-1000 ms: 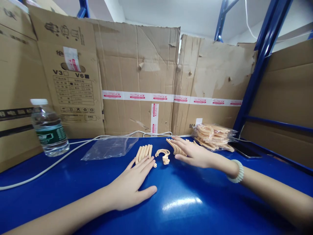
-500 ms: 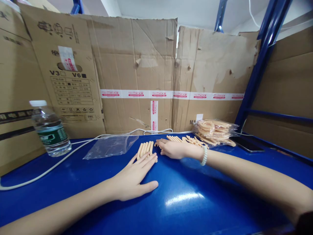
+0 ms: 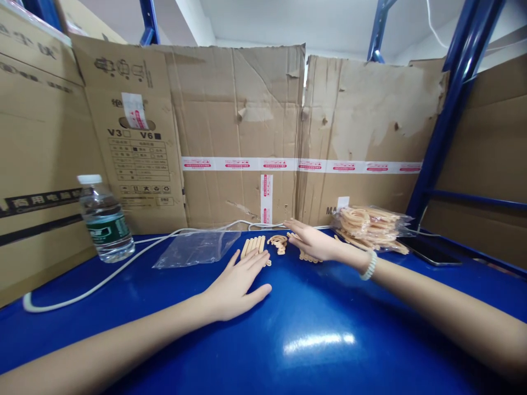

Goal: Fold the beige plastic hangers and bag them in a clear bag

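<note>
My left hand (image 3: pixel 236 285) lies flat and open on the blue table (image 3: pixel 313 340), its fingertips touching a neat row of beige plastic hooks (image 3: pixel 253 245). Stretched out flat, my right hand (image 3: pixel 313 241) rests on a second group of beige hooks (image 3: pixel 308 256), most of them hidden under it. A bead bracelet (image 3: pixel 369 265) circles the right wrist. A loose curved hook (image 3: pixel 279 241) lies between the two groups, just left of the right fingertips.
An empty clear plastic bag (image 3: pixel 195 248) lies left of the hooks. A filled bag of hooks (image 3: pixel 370 226) sits at the back right beside a dark phone (image 3: pixel 432 250). A water bottle (image 3: pixel 105 219) and white cable (image 3: pixel 94 280) are left. Cardboard walls (image 3: pixel 247 126) enclose the table.
My right hand had reached left beside the hook row, then drew back to the right onto the second group. The loose curved hook shows again. The left hand has stayed flat.
</note>
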The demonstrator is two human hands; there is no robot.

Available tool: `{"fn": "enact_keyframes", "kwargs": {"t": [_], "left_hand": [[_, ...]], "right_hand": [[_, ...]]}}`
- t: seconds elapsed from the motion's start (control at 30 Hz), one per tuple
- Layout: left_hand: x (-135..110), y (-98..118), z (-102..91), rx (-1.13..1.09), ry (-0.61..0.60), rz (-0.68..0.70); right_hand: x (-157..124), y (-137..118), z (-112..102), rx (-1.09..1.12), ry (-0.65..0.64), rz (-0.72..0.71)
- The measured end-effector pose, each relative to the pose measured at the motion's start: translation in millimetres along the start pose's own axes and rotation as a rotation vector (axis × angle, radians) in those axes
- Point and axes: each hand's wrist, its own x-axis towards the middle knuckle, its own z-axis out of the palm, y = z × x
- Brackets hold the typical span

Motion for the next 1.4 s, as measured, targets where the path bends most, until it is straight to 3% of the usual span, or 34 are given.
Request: {"fn": "enact_keyframes", "kwargs": {"t": [0.17,0.37,0.5,0.97,1.4], "left_hand": [[-9.0,1.2,-5.9,0.036,0.071,0.016],[-22.7,-9.1,-3.2,0.009,0.126,-0.079],[-23.3,-12.7,0.0,-0.030,0.158,-0.159],[-25.7,-19.5,-2.8,-0.028,0.131,-0.134],[-26.2,-25.8,3.0,-0.043,0.111,-0.135]], "right_hand": [[-34.0,0.6,-10.9,-0.048,0.198,-0.016],[-46.5,-19.6,-19.8,-0.032,0.263,0.020],[-50.5,-35.3,-13.6,0.014,0.264,0.009],[-57.2,-44.8,3.9,0.047,0.288,0.060],[-59.1,-49.3,10.5,-0.192,0.219,-0.138]]}}
